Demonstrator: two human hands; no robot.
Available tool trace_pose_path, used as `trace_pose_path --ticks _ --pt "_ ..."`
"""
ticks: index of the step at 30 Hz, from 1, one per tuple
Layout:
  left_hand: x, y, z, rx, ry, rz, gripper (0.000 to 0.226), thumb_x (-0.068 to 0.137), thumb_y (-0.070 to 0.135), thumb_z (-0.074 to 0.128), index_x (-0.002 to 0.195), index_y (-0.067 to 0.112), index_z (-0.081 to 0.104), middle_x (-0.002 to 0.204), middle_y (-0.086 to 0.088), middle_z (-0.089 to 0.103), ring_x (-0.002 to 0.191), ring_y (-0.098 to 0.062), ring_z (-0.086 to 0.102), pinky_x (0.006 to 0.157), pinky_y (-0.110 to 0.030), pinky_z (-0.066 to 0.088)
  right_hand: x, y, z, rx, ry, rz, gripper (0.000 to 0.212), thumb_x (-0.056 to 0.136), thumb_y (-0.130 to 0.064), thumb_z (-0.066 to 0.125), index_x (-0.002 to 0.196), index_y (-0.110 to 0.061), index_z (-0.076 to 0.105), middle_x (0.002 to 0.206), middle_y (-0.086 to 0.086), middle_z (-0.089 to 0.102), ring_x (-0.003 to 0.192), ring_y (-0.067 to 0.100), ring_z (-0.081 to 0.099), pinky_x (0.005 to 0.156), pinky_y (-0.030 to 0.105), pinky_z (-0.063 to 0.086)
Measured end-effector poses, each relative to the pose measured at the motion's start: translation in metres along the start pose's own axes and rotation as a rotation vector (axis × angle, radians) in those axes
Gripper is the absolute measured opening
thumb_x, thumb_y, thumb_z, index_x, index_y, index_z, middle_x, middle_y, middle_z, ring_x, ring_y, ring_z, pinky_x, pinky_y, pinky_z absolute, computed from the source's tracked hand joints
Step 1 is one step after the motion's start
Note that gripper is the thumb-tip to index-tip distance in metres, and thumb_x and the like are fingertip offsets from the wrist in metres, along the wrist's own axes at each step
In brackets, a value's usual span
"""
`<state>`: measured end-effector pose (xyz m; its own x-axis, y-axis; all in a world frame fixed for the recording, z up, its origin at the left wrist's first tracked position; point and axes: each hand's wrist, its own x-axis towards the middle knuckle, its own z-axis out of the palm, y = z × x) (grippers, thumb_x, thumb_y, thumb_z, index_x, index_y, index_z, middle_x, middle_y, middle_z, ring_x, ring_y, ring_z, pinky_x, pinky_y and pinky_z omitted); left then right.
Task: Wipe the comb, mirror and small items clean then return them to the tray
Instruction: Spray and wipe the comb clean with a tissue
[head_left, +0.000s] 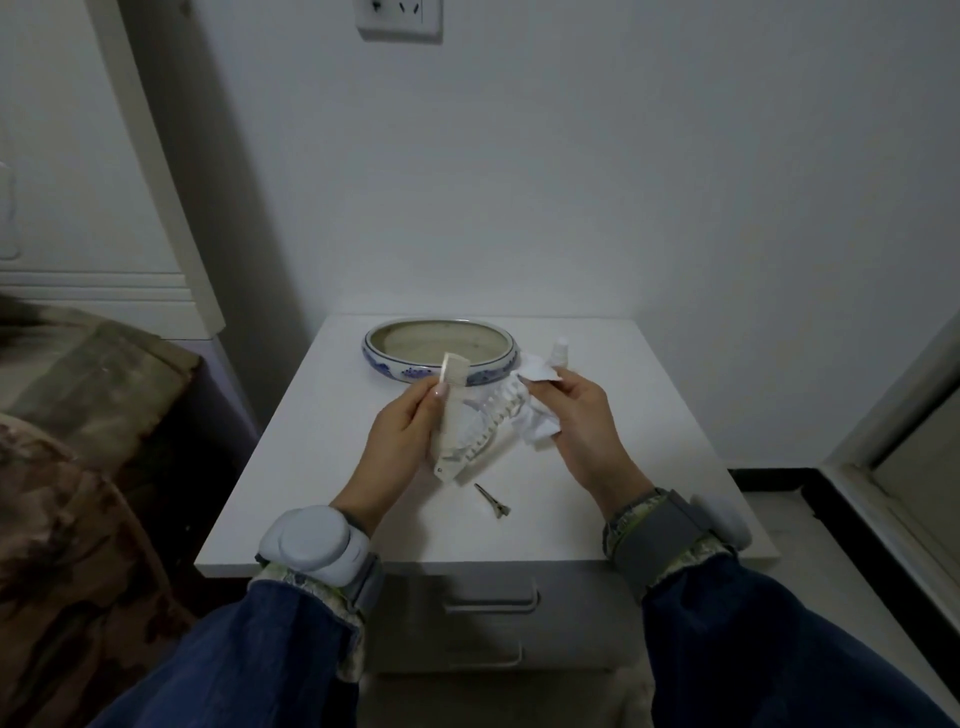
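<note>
Person stands at a small white table (597, 519) set against the wall, both hands raised above its middle. Left hand (400, 436) grips a pale comb (451, 415) by its spine, thumb laid along the upper end, the comb held upright and tilted so the length faces the other hand, presumably to offer it to the wipe. Right hand (571, 421) pinches a crumpled white tissue (535, 410), fingers curled round the wad, just beside the comb; whether tissue and comb actually touch at this instant I cannot tell. Between the hands there is a pale toothed object (498, 421), perhaps a hair claw or clear holder, and I cannot tell whether it lies on the table or is lifted. The blue-and-white ceramic tray (395, 370) sits at the far edge of the table near the wall, with nothing visible inside it, which fits items having been taken out to be cleaned one at a time. A small metal hair clip (493, 501) lies flat on the table nearer the person, apart from the tray, probably waiting its turn (or already done, no way to say). A small white bottle (560, 352) stands upright right of the tray, behind the tissue. No mirror visible that I can identify. Judgement: comb-wiping stage, returns not yet begun.
</note>
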<state>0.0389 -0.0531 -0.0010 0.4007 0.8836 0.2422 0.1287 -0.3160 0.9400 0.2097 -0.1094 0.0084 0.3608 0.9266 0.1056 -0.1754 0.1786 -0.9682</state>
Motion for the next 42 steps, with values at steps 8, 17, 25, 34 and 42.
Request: trace_pose_path --ticks 8,17,25,34,42 --pt "-0.002 0.001 0.009 0.005 -0.037 0.004 0.023 0.098 0.023 0.046 0.104 0.024 0.068 0.093 0.01 0.069 0.08 0.002 0.059 0.075 -0.014 0.045 0.0 -0.002 0.005 -0.042 0.003 0.02 0.009 0.087 -0.011 0.06 0.086 -0.008 0.068 0.077 0.008 0.065 0.07 0.013 0.061 0.063 0.021 0.049" --pt "-0.002 -0.001 0.007 0.027 -0.026 -0.029 0.021 0.095 0.026 0.051 0.1 0.023 0.071 0.085 0.009 0.068 0.078 -0.007 0.058 0.071 -0.017 0.043 -0.001 -0.006 0.006 -0.004 -0.034 0.101 0.006 0.084 -0.005 0.061 0.083 -0.008 0.066 0.083 0.013 0.065 0.08 0.023 0.061 0.071 0.032 0.05" --pt "-0.002 0.004 0.003 -0.007 0.017 -0.049 0.02 0.087 0.041 0.055 0.087 0.028 0.071 0.085 0.001 0.065 0.075 -0.016 0.057 0.059 -0.024 0.041 0.0 -0.007 0.004 -0.09 -0.041 0.076 0.01 0.08 -0.002 0.068 0.076 -0.01 0.063 0.064 0.0 0.066 0.056 0.007 0.057 0.041 0.012 0.036" --pt "0.0 0.0 -0.002 0.058 0.07 0.029 0.048 0.071 0.02 0.08 0.114 0.032 0.063 0.104 0.003 0.066 0.081 -0.015 0.053 0.066 -0.011 0.041 0.008 -0.006 -0.005 0.336 0.073 0.178 0.011 0.088 -0.003 0.054 0.087 -0.01 0.063 0.074 0.0 0.067 0.065 0.008 0.065 0.052 0.016 0.05" --pt "0.001 -0.001 -0.004 0.029 0.091 0.085 0.039 0.074 0.017 0.077 0.105 0.037 0.064 0.099 0.0 0.068 0.082 -0.024 0.053 0.064 -0.011 0.039 0.008 -0.008 -0.008 0.257 0.002 0.125 0.011 0.088 -0.002 0.054 0.083 -0.012 0.056 0.067 -0.005 0.064 0.063 0.005 0.061 0.037 0.01 0.032"
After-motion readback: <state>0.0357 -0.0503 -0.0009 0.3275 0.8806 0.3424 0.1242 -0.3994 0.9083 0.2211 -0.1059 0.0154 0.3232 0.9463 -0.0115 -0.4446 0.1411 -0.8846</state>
